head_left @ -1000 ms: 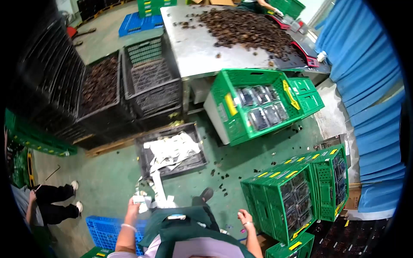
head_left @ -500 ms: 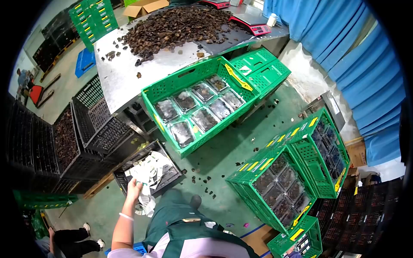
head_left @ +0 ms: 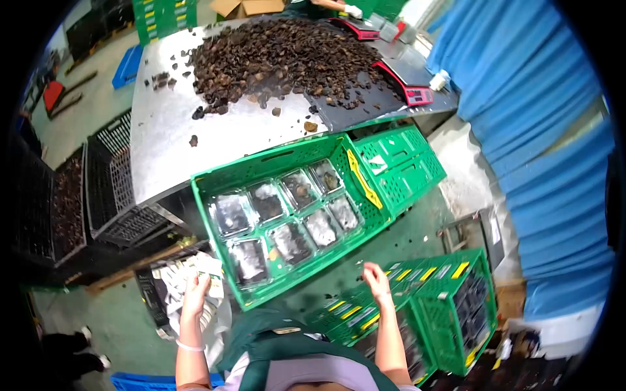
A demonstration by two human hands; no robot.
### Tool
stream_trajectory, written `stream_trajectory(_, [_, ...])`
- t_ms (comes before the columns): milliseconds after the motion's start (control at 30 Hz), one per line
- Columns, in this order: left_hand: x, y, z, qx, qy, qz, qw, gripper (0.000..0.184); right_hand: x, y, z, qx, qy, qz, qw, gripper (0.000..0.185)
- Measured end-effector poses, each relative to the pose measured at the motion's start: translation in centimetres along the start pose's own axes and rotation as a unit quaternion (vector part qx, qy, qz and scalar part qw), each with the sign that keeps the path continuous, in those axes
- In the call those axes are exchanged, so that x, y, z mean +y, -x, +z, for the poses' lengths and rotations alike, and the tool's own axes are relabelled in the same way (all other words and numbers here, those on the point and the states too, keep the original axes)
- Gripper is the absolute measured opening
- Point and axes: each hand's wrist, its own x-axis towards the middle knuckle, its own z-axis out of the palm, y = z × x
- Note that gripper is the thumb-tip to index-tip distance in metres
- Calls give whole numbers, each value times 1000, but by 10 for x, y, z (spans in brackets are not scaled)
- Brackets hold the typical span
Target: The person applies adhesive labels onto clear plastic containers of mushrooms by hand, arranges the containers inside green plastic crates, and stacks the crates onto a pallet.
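My left hand pinches a small white label at the near-left corner of a green crate. Several clear plastic boxes with dark contents lie in two rows inside this crate. My right hand is raised by the crate's near right side, its fingers curled together; whether they hold anything is too small to tell. Below my left hand, a heap of white paper strips spills over a black crate.
A metal table bears a dark heap and red scales. More green crates stand at the near right. Black crates line the left. A blue curtain hangs at the right. Another person's gloved hand is beyond the table.
The view has moved closer to the table and the green crate. My left hand has come up from the paper strips with the label. My right hand is back in view.
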Motion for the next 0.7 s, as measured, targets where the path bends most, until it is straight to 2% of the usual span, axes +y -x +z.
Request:
stream_trajectory(33, [-2,-11,9,5,45,-34,998,37,-14,-42,-5,22,80,-76,994,35])
stream_trajectory(67, [6,-22,24,-4,82,-38,996,39,-33,-86,-15,-10,144,-86,986,39])
stream_trajectory(100, [-9,-35,25,23,64,-30,997,41,-43,-124,-9,85,163,-160,970,43])
stream_trajectory(133, [-22,-52,26,49,43,-14,998,42,-46,-163,-9,119,230,-189,947,48])
stream_trajectory(200, [-10,-64,39,39,6,-46,998,42,-57,-227,-5,179,398,-199,878,54])
stream_trajectory(267, [-9,-70,31,43,-25,-87,995,39,-55,-271,-3,155,438,-164,870,56])
stream_trajectory(300, [-4,-70,39,82,-59,-55,993,32,-54,-294,0,139,480,-135,855,59])
stream_trajectory(333, [-18,-72,34,124,-170,1,978,29,-50,-313,7,139,478,-140,856,59])
stream_trajectory(400, [-25,-72,34,146,-425,147,881,28,-48,-332,8,73,382,-85,918,58])
stream_trajectory(433, [-16,-70,38,149,-376,42,913,29,-52,-336,6,29,385,-10,922,57])
stream_trajectory(467, [10,-67,53,148,-323,-62,933,30,-48,-338,4,18,370,-13,929,56])
stream_trajectory(533, [8,-62,37,152,-273,16,950,21,-43,-314,-14,10,313,-83,946,59])
stream_trajectory(567, [14,-52,27,178,-271,-18,946,22,-57,-292,-22,-4,265,-94,960,61])
stream_trajectory(600, [23,-38,18,207,-270,-57,939,22,-44,-293,-36,-64,206,-79,973,52])
stream_trajectory(667, [39,-15,14,286,-241,16,927,30,-95,-266,-53,-122,117,7,986,40])
stream_trajectory(700, [66,-7,40,271,-208,32,939,31,-122,-263,-61,-131,114,7,985,40])
